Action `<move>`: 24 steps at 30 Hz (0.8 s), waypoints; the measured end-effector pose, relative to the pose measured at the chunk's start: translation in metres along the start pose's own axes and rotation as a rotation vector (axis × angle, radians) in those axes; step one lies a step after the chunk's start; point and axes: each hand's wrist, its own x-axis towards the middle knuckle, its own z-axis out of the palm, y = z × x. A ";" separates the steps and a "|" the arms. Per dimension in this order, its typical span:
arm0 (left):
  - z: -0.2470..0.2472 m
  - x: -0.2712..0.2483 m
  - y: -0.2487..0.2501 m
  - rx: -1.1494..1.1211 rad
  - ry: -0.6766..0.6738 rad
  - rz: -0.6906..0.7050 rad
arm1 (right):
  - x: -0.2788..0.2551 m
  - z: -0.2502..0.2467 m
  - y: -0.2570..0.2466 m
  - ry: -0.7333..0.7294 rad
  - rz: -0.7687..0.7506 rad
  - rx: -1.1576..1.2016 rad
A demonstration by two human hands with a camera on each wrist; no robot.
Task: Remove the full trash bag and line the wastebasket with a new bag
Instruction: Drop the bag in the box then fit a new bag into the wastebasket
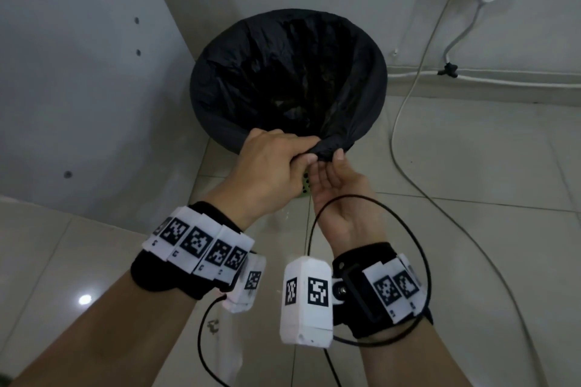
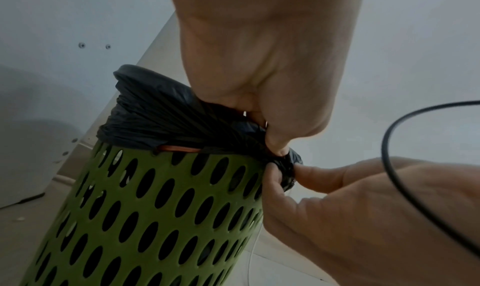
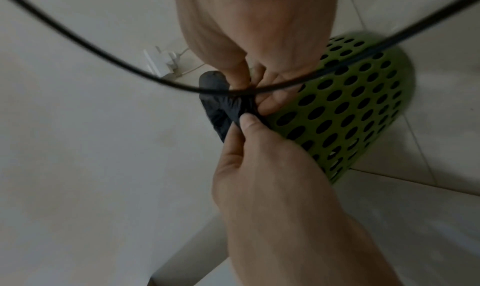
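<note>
both hands' fingers (image 1: pixel 301 151) pinch bag (image 1: pixel 327 152).

Black bag (image 1: pixel 283 72) lining green perforated wastebasket (image 2: pixel 155 218), rim bunched

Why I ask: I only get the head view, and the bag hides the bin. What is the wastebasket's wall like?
Observer: Green, pierced all over with oval holes: the wastebasket shows in the left wrist view.
Operator: Anything under the bag's edge?
Observer: An orange band shows just below the black bag.
Operator: Who holds the bunched end?
Observer: The left hand pinches it from above, the right hand from below.
</note>
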 end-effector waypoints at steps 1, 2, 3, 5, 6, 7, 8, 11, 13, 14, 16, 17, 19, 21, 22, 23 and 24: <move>0.000 0.000 -0.001 -0.001 0.001 -0.003 | 0.001 -0.001 -0.001 -0.017 0.012 0.009; 0.000 0.000 -0.001 -0.003 -0.001 -0.006 | 0.001 -0.003 -0.001 -0.031 0.022 0.011; 0.000 0.000 -0.001 -0.004 -0.002 -0.009 | 0.003 -0.004 -0.001 -0.047 0.029 0.004; -0.001 0.000 -0.001 -0.012 0.006 -0.020 | 0.007 -0.004 -0.002 -0.069 0.029 -0.037; -0.002 -0.001 0.000 -0.014 0.014 -0.024 | 0.009 -0.004 -0.003 -0.073 0.022 -0.061; -0.002 -0.001 0.000 -0.012 0.018 -0.028 | 0.011 -0.004 -0.004 -0.069 0.010 -0.081; -0.002 -0.001 0.001 -0.011 0.014 -0.034 | 0.012 -0.005 -0.004 -0.062 -0.008 -0.100; -0.002 -0.001 0.004 -0.006 0.000 -0.043 | 0.013 -0.009 -0.002 -0.050 -0.065 -0.118; -0.002 -0.002 0.004 -0.003 0.003 -0.041 | 0.012 -0.008 -0.001 -0.042 -0.072 -0.099; -0.002 -0.002 0.004 -0.003 0.006 -0.032 | 0.013 -0.007 -0.001 -0.022 -0.080 -0.088; 0.000 -0.003 0.001 -0.006 0.002 -0.011 | 0.015 -0.005 0.000 0.042 -0.105 -0.070; 0.000 -0.003 -0.001 -0.007 -0.006 -0.007 | 0.015 -0.003 0.000 0.070 -0.112 -0.067; -0.001 -0.003 -0.004 -0.007 -0.020 -0.007 | 0.016 0.001 -0.001 0.090 -0.113 -0.077; -0.001 -0.001 -0.005 -0.001 -0.035 -0.005 | 0.016 0.004 -0.003 0.120 -0.100 -0.118; -0.001 0.000 -0.005 -0.002 -0.042 -0.006 | 0.016 0.005 -0.005 0.140 -0.094 -0.153; -0.001 0.000 -0.005 -0.001 -0.045 -0.010 | 0.015 0.005 -0.007 0.169 -0.095 -0.194; 0.000 0.001 -0.004 0.003 -0.043 -0.018 | 0.014 0.006 -0.009 0.187 -0.099 -0.237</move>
